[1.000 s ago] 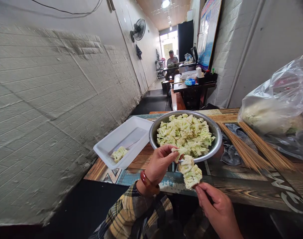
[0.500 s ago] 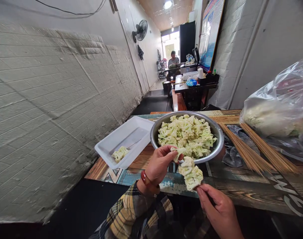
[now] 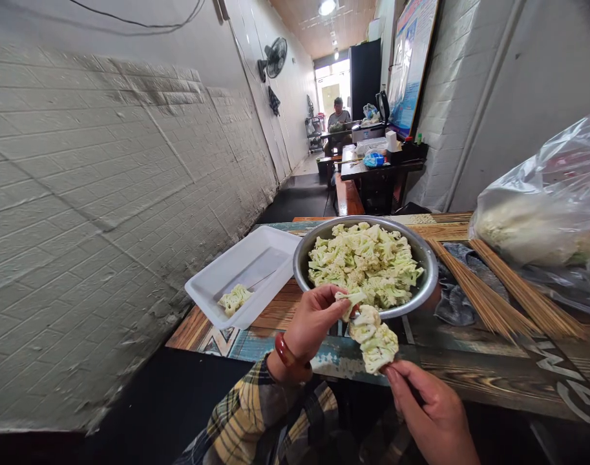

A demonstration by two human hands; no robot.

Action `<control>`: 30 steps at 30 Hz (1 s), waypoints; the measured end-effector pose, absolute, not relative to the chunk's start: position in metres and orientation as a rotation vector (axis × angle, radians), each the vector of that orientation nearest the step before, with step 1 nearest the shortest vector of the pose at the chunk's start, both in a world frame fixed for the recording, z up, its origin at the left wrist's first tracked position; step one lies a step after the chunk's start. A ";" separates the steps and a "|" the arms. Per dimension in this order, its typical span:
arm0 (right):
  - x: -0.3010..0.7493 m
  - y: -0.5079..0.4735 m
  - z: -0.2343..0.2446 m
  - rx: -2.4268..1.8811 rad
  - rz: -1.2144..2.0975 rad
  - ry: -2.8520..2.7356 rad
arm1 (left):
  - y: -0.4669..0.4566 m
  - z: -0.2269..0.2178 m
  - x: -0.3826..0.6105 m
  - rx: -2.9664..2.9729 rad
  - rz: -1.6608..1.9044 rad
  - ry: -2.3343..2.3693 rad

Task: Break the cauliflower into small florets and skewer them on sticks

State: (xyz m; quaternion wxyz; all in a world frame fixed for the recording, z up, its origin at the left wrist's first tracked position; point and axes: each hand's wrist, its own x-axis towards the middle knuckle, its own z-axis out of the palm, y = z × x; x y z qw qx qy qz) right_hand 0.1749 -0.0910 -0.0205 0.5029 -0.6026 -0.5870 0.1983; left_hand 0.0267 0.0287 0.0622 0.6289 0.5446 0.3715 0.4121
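Note:
My left hand pinches a small cauliflower floret just in front of a metal bowl heaped with cauliflower pieces. My right hand, lower and nearer to me, is closed round a thin skewer that carries threaded cauliflower pieces at its tip. The floret in my left hand touches the top of the threaded pieces. A red bangle and a plaid sleeve show on my left arm.
A white plastic tray left of the bowl holds one cauliflower piece. Bundles of bamboo skewers lie right of the bowl, beside a clear plastic bag. A brick wall runs along the left. A person sits at far tables.
Both hands and the cauliflower have barely shifted; the floret in my left hand has come slightly lower and closer to the pieces on the skewer.

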 end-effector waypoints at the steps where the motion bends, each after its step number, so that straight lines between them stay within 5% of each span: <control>1: 0.175 -0.092 -0.019 -1.457 0.482 -1.419 | 0.028 0.063 0.026 1.298 0.945 0.885; 30: 0.165 -0.094 -0.025 -1.416 0.466 -1.411 | 0.021 0.078 0.032 1.258 0.841 0.885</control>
